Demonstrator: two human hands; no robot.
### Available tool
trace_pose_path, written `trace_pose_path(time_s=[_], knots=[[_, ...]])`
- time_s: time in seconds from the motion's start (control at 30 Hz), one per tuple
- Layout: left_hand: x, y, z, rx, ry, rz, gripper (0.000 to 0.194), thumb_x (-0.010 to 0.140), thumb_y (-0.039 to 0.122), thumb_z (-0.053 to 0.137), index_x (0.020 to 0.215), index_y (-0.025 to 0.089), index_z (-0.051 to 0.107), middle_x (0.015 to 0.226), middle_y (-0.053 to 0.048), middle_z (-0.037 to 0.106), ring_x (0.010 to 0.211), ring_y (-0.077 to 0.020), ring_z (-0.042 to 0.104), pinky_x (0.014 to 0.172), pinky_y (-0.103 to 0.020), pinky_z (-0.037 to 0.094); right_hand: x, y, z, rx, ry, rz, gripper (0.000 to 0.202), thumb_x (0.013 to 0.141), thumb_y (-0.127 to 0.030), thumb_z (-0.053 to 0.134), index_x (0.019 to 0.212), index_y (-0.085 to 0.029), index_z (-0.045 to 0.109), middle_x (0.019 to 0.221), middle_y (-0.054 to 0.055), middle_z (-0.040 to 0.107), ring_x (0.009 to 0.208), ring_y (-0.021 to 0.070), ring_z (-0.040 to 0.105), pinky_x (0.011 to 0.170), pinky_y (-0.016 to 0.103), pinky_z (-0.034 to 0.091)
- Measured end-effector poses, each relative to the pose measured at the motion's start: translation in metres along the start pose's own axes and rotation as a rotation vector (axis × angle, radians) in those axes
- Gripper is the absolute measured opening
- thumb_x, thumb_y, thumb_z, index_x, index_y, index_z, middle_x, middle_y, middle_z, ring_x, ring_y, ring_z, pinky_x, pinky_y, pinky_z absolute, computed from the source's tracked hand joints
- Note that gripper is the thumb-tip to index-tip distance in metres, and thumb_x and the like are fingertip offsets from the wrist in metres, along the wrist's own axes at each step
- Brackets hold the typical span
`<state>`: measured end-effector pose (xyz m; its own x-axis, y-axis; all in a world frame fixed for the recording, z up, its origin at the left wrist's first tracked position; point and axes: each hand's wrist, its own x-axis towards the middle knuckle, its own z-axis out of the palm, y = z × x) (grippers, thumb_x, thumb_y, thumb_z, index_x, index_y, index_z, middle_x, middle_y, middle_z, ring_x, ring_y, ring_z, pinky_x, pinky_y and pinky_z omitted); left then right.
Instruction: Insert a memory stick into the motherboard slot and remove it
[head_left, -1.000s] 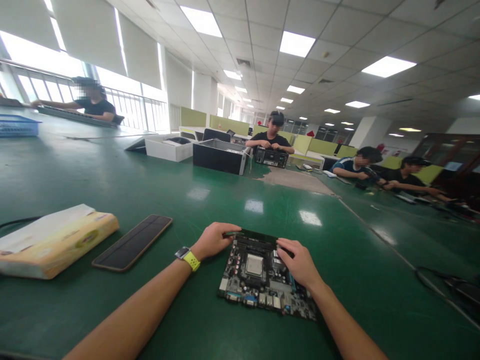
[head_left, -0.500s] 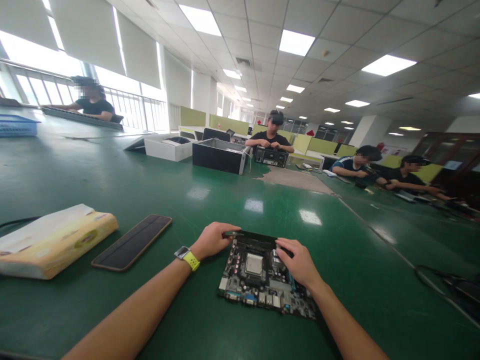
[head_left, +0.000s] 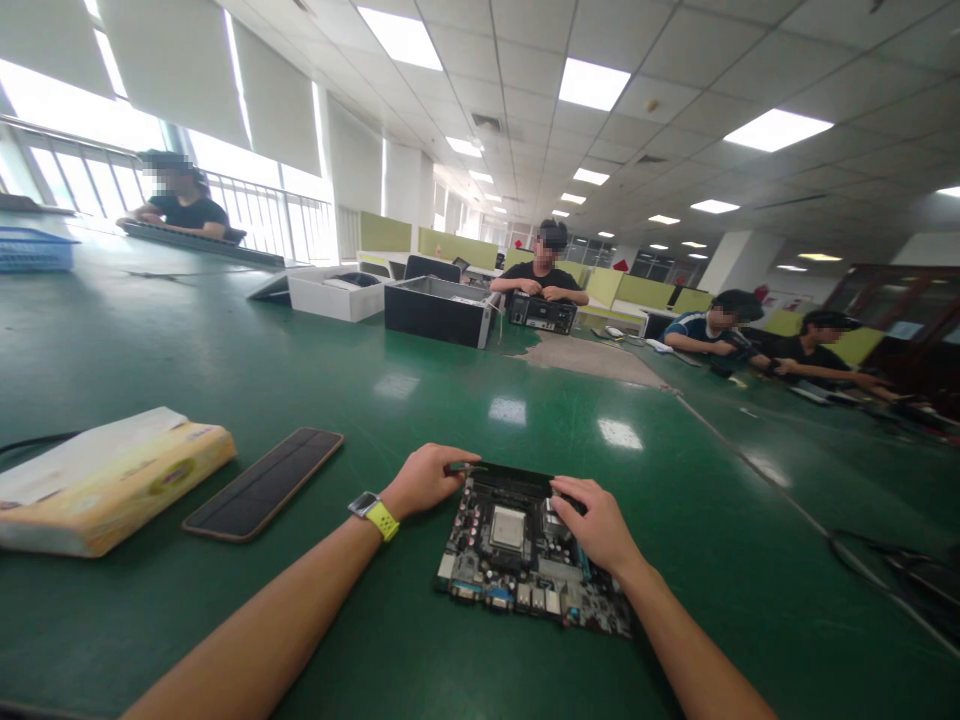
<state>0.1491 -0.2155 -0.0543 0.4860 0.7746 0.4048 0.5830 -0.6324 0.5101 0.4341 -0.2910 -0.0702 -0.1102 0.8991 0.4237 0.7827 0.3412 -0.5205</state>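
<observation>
A motherboard (head_left: 480, 560) lies on the green tabletop in front of me, its row of ports facing me. A square silver processor (head_left: 508, 529) sits in its socket. My left hand (head_left: 429, 478), with a watch on a yellow-green band (head_left: 384, 518) at the wrist, grips the far left corner. My right hand (head_left: 596, 520) holds the far right part, fingers over the edge and thumb by the silver heatsink (head_left: 553, 520). Some of the fingertips are hidden behind the board.
To the left lie a phone (head_left: 266, 485) and a yellow tissue pack (head_left: 120, 480). Black cables (head_left: 892, 570) lie at the right. Farther back stand a white box (head_left: 330, 300) and an open computer case (head_left: 435, 315). Several people work around the table, one with a long keyboard-like object (head_left: 202, 243).
My hands and the motherboard stay in place. At the far left, the person's long keyboard-like object has shifted to the right, and that person's arm has drawn in.
</observation>
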Motion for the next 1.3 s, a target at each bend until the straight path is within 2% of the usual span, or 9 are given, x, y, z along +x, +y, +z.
trace_pose_path(time_s=[0.9, 1.3], knots=[[0.0, -0.0047, 0.0024, -0.042, -0.025, 0.008, 0.046, 0.07, 0.014, 0.053, 0.113, 0.022, 0.068, 0.099, -0.002, 0.073, 0.076, -0.0159, 0.065, 0.074, -0.024, 0.049, -0.0004, 0.0008, -0.0003, 0.005, 0.017, 0.015, 0.029, 0.083, -0.032, 0.054, 0.104, -0.02, 0.07, 0.111, 0.007, 0.068, 0.107, 0.0224, 0.059, 0.097, 0.04, 0.043], [-0.0005, -0.003, 0.0009, 0.04, -0.024, 0.003, 0.046, 0.069, 0.013, 0.053, 0.111, 0.024, 0.069, 0.086, -0.001, 0.074, 0.065, -0.0142, 0.062, 0.067, -0.023, 0.046, -0.0006, 0.0012, 0.0004, 0.01, 0.02, 0.006, 0.029, 0.084, -0.033, 0.054, 0.104, -0.02, 0.071, 0.11, 0.008, 0.068, 0.106, 0.0226, 0.06, 0.097, 0.041, 0.043]])
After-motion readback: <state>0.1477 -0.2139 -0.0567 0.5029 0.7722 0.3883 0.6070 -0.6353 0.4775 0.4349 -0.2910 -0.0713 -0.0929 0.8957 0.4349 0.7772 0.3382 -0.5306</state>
